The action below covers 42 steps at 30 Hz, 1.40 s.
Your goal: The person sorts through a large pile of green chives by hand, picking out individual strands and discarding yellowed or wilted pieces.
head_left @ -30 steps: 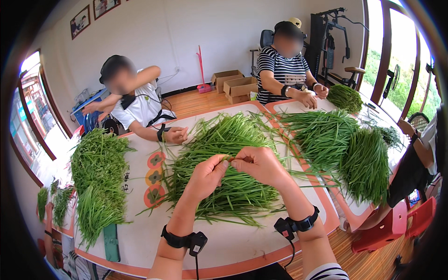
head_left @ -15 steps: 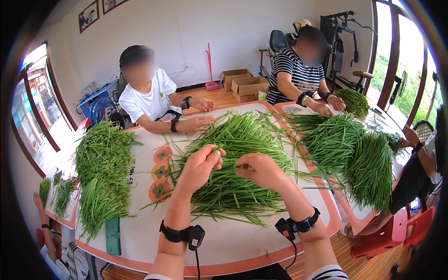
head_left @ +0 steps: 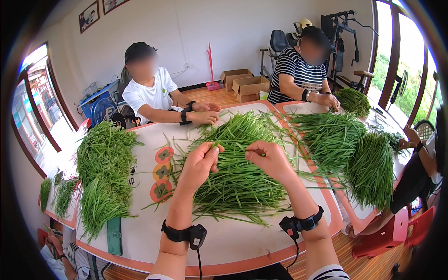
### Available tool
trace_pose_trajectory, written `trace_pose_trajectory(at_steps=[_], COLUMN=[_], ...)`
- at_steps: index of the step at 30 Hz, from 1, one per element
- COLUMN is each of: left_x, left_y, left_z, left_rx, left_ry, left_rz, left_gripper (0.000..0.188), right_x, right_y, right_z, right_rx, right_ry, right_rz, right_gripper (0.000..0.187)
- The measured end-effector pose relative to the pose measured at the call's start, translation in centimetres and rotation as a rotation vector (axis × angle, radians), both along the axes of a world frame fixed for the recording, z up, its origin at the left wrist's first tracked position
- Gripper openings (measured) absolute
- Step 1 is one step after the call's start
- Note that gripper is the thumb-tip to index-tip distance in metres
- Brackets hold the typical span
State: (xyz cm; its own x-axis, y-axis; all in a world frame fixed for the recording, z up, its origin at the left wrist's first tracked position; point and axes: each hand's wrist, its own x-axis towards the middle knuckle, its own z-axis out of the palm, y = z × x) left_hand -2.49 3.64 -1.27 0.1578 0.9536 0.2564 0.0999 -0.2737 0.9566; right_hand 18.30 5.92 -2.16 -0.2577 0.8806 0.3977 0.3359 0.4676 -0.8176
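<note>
A large heap of long green chives (head_left: 242, 186) lies across the middle of the table, below and beyond my hands. My left hand (head_left: 201, 161) is closed in a pinch over the heap's left side, with a bit of green chive (head_left: 215, 145) showing at the thumb and fingertip. To its right, my right hand (head_left: 268, 158) is held over the heap, thumb and fingers pressed together. Whatever lies between those fingertips, if anything, is too small to make out. The two hands are apart. Each wrist wears a black strap with a small box and cable.
More chives (head_left: 105, 172) are piled on the table's left, beside a dark green case (head_left: 114, 235). Another chive pile (head_left: 368, 163) covers the right-hand table. Across from me sit a person in white (head_left: 151, 95) and a person in stripes (head_left: 301, 77). Red stools (head_left: 382, 235) stand lower right.
My right hand has moved slightly right and its fingers have closed together. The person in white has shifted right, hands nearer the heap. The person in stripes has brought both hands together.
</note>
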Motion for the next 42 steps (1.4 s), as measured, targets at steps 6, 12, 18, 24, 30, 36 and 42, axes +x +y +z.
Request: trace_pose_trajectory(at_steps=[6, 12, 18, 24, 30, 36, 42], left_x=[0.5, 1.0, 1.0, -0.2, -1.1, -1.3, -3.0], left_y=[-0.1, 0.0, 0.5, 0.7, 0.7, 1.1, 1.7], left_z=[-0.1, -0.6, -0.9, -0.6, -0.1, -0.2, -1.2], left_rx=[-0.038, 0.155, -0.029, -0.017, 0.014, 0.017, 0.575], left_ry=[-0.084, 0.125, -0.083, -0.181, -0.246, -0.256, 0.371], left_rz=[-0.061, -0.119, -0.114, -0.032, 0.010, 0.053, 0.621], left_gripper=[0.020, 0.021, 0.020, 0.020, 0.021, 0.020, 0.022], right_x=[-0.3, -0.7, -0.7, 1.7, 2.8, 2.2, 2.4], right_y=[0.3, 0.1, -0.2, 0.7, 0.6, 1.3, 1.2], right_z=[-0.6, -0.7, -0.5, -0.1, -1.0, -2.3, -1.5], right_rx=[-0.024, 0.008, -0.017, 0.055, 0.008, 0.069, 0.211], right_ry=[0.066, 0.012, -0.035, -0.151, -0.510, -0.654, -0.513], right_rz=[0.031, 0.050, 0.149, 0.134, 0.149, 0.084, 0.058], right_gripper=[0.017, 0.019, 0.019, 0.024, 0.024, 0.020, 0.017])
